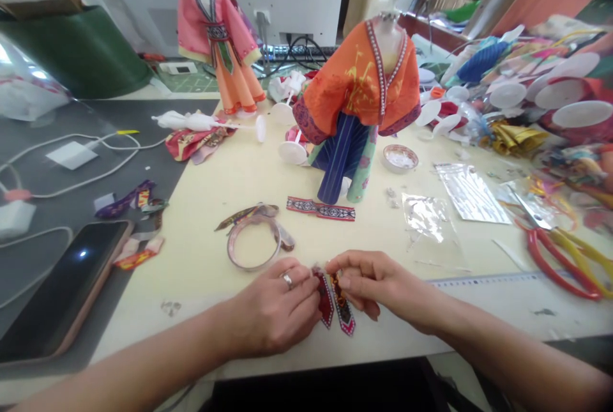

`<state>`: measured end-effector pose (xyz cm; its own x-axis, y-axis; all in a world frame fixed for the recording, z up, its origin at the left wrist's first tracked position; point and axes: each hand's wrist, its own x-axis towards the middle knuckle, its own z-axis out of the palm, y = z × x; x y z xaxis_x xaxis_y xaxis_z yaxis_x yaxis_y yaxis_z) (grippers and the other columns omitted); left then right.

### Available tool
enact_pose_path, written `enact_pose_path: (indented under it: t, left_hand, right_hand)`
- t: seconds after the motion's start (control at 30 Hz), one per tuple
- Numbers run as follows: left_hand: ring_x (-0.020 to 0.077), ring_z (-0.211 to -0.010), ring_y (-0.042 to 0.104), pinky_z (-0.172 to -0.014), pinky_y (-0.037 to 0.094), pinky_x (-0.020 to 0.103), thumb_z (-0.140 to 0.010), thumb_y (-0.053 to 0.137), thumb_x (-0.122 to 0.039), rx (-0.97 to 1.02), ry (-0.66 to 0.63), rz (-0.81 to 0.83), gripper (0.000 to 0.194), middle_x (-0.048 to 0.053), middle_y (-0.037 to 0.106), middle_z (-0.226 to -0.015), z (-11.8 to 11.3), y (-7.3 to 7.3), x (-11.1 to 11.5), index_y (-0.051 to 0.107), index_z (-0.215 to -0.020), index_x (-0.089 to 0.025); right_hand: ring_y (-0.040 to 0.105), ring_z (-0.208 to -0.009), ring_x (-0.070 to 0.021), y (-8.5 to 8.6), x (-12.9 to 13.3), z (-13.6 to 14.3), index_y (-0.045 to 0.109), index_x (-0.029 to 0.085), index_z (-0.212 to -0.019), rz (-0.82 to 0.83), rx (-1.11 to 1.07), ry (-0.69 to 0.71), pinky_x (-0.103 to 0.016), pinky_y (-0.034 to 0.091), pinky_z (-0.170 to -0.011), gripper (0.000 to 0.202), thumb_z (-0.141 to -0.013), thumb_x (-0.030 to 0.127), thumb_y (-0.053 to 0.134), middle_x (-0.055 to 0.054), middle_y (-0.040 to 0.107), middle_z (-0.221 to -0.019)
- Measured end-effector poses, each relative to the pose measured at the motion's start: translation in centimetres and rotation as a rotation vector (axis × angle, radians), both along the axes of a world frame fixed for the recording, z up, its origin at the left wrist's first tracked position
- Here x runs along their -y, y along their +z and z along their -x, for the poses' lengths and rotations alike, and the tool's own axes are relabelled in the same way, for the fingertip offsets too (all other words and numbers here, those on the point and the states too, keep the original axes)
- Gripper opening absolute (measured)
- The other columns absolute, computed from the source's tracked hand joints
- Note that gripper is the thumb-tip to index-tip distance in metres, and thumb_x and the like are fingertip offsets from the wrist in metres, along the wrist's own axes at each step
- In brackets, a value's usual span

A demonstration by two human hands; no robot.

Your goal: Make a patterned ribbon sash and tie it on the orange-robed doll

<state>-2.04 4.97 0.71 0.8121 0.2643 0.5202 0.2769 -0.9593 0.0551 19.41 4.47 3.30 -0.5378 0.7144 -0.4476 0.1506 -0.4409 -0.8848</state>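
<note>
My left hand (290, 303), a ring on one finger, is closed on a dark red pointed fabric strip (327, 303) with beaded edges. My right hand (371, 278) pinches the upper part of a patterned pointed strip (343, 313), edged with beads and pink at its tip. Both strips hang side by side just above the table's front edge; their top ends are partly hidden by my fingers. Beyond my left hand lies a roll of clear tape (230, 249) with patterned ribbon scraps (249, 213) by it. A patterned woven band (320, 209) lies flat farther back.
A doll form in an orange robe (352, 80) stands at the back middle, another in a pink robe (218, 48) behind left. Red-handled scissors (558, 265) and a clear bag (431, 223) lie right, above a ruler (483, 280). A phone (62, 290) lies left.
</note>
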Motion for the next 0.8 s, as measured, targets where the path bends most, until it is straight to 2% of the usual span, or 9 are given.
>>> enact_pose_path:
  t: [0.23, 0.43, 0.8]
  left_hand:
    - [0.0224, -0.087, 0.063, -0.076, 0.048, 0.037, -0.079, 0.060, -0.013, -0.006, -0.035, 0.004, 0.009, 0.013, 0.070, -0.093, 0.4, -0.6, -0.1, 0.064, -0.085, -0.007]
    - [0.0233, -0.092, 0.062, -0.085, 0.048, 0.039, -0.081, 0.057, -0.014, -0.030, -0.053, 0.011, 0.009, 0.013, 0.069, -0.095, 0.6, -0.7, -0.1, 0.064, -0.084, -0.008]
    - [0.0221, -0.095, 0.062, -0.088, 0.048, 0.039, -0.084, 0.053, -0.013, -0.053, -0.060, 0.020, 0.010, 0.013, 0.069, -0.097, 0.8, -1.1, -0.1, 0.062, -0.086, -0.010]
  right_hand:
    - [0.035, -0.037, -0.0042, -0.1, -0.1, 0.3, 0.057, 0.013, -0.095, 0.130, -0.008, -0.026, -0.018, 0.024, -0.040, 0.024, -0.081, 0.033, 0.055, 0.009, 0.046, -0.045]
    - [0.036, -0.038, -0.0041, -0.3, -0.3, 0.8, 0.057, 0.014, -0.096, 0.129, 0.013, -0.010, -0.018, 0.025, -0.039, 0.021, -0.081, 0.030, 0.054, 0.009, 0.047, -0.046]
    - [0.037, -0.037, -0.0035, -0.8, -0.3, 1.1, 0.056, 0.013, -0.096, 0.114, -0.001, -0.020, -0.018, 0.024, -0.038, 0.020, -0.082, 0.027, 0.053, 0.009, 0.048, -0.046]
